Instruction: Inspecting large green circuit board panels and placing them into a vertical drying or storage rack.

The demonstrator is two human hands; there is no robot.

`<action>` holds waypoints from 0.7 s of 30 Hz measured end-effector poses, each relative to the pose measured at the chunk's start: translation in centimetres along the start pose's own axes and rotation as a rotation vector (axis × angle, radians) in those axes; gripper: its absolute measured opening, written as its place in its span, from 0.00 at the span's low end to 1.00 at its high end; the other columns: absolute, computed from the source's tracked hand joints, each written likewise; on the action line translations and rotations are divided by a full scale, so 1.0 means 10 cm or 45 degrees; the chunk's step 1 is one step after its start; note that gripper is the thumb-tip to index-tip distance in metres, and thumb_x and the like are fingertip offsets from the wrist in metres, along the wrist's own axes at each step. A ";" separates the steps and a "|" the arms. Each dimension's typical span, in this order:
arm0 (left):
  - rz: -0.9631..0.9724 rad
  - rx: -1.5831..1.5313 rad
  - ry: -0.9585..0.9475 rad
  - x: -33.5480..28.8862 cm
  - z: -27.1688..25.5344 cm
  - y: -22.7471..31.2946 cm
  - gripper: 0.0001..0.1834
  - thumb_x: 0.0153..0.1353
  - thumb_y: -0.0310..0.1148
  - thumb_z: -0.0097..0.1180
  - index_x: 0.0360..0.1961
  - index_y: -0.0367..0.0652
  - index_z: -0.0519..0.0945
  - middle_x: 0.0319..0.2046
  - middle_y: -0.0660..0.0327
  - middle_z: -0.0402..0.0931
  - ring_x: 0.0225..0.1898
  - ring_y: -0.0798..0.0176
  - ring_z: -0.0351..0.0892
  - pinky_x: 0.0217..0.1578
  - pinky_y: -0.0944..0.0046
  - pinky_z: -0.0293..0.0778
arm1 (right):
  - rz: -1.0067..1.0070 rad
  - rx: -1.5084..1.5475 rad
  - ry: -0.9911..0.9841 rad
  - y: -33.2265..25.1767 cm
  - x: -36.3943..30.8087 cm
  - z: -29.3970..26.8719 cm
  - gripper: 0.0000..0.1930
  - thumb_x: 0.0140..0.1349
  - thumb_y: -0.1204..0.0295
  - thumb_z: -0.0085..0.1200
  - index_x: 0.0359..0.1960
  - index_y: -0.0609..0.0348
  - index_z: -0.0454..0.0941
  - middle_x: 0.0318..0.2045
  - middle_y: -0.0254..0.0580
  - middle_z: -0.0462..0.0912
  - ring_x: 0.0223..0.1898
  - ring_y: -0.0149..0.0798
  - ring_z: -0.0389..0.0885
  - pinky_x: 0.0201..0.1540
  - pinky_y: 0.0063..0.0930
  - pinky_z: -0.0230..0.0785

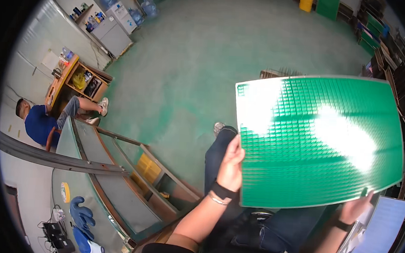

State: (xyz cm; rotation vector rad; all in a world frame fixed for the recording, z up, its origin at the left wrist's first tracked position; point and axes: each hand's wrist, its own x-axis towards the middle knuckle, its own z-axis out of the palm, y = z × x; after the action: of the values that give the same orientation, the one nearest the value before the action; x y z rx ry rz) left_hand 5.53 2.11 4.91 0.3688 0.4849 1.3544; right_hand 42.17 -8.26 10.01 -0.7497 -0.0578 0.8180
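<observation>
A large glossy green panel [317,138] with a fine grid of small cells is held up flat in front of me, with bright glare on it. My left hand [230,165] grips its left edge, with a dark band and a thin bracelet on the wrist. My right hand [356,206] holds the panel's lower right corner from below, partly hidden behind it, with a dark band on that wrist. My legs in dark jeans [270,228] are under the panel.
A grey workbench [110,186] with blue gloves [82,214] and a tape roll [65,191] stands at my lower left. A seated person in a blue shirt [38,123] is at far left beside a wooden desk [78,79]. A pale sheet [376,239] lies at lower right. Racks [392,59] line the right wall.
</observation>
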 end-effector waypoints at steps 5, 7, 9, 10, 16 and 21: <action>-0.328 -0.398 0.060 -0.08 0.16 -0.78 0.27 0.62 0.29 0.47 0.62 0.51 0.56 0.58 0.64 0.62 0.59 0.62 0.61 0.59 0.56 0.58 | -0.195 -0.585 -0.171 0.96 -0.94 0.79 0.24 0.62 0.77 0.47 0.60 0.64 0.57 0.57 0.44 0.65 0.56 0.36 0.65 0.57 0.31 0.56; -0.523 -0.296 0.040 -0.07 0.06 -0.87 0.24 0.63 0.30 0.47 0.59 0.49 0.59 0.54 0.63 0.66 0.55 0.63 0.66 0.54 0.58 0.64 | -0.238 -0.693 -0.221 0.91 -0.75 0.89 0.23 0.62 0.76 0.47 0.59 0.64 0.59 0.54 0.43 0.68 0.53 0.35 0.68 0.55 0.30 0.58; -0.695 0.063 -0.052 0.02 -0.20 -0.90 0.20 0.63 0.29 0.45 0.56 0.47 0.63 0.50 0.61 0.70 0.49 0.65 0.71 0.49 0.61 0.70 | -0.314 -0.823 -0.266 0.92 -0.59 1.03 0.19 0.62 0.76 0.48 0.55 0.66 0.64 0.46 0.40 0.74 0.43 0.31 0.73 0.48 0.25 0.63; -0.770 0.356 -0.092 0.10 -0.34 -0.88 0.17 0.64 0.29 0.43 0.55 0.45 0.65 0.48 0.60 0.72 0.47 0.65 0.74 0.45 0.63 0.72 | -0.317 -0.844 -0.257 0.96 -0.53 1.05 0.19 0.62 0.76 0.48 0.55 0.66 0.64 0.46 0.40 0.74 0.43 0.31 0.73 0.48 0.25 0.63; -0.060 1.609 0.013 0.62 -1.38 -0.79 0.15 0.54 0.15 0.39 0.38 0.38 0.77 0.33 0.56 0.79 0.36 0.65 0.78 0.38 0.68 0.73 | -0.226 -1.087 -0.508 1.67 -0.32 1.05 0.19 0.61 0.80 0.47 0.55 0.68 0.64 0.47 0.40 0.75 0.45 0.30 0.72 0.50 0.22 0.63; 0.075 1.915 0.192 1.12 -1.41 -0.68 0.11 0.56 0.20 0.43 0.36 0.41 0.78 0.32 0.55 0.80 0.37 0.57 0.80 0.38 0.64 0.74 | -0.284 -1.248 -0.550 2.48 -0.16 0.74 0.26 0.60 0.84 0.43 0.62 0.69 0.54 0.58 0.48 0.65 0.57 0.34 0.65 0.59 0.24 0.55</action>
State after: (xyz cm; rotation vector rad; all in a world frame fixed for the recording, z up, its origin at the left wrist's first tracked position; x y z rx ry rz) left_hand 5.26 11.51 -11.88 1.4963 1.5940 0.8365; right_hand 22.79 6.03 0.40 -1.4340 -0.9674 0.7011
